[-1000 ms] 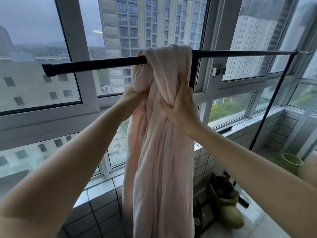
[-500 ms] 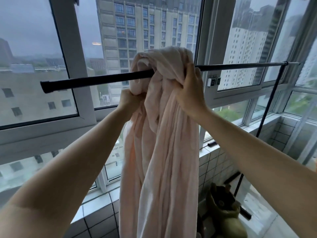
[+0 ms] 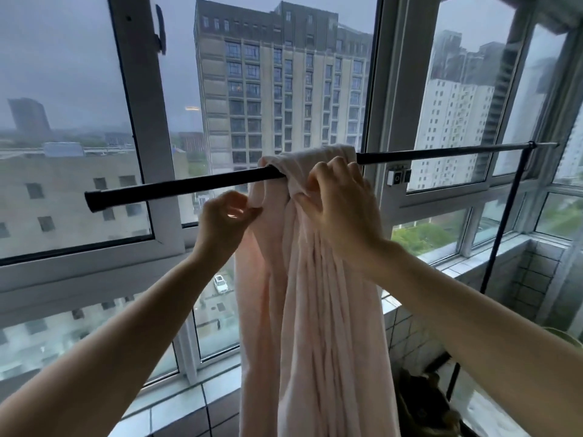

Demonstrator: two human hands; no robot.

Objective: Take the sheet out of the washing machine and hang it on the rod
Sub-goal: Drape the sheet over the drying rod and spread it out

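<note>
Now sheet (image 3: 315,279) over rod (image 3: 189,186) (bunched), apparently gripped by hands.

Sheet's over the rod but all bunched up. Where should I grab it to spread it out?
Probably the left outer fold of the pink sheet, just below the black rod, coming from the left, where the left hand pinches it. The right hand grips the bunch at the rod. The cloth hangs in vertical pleats, so pulling that fold leftward along the bare rod should open them.
</note>
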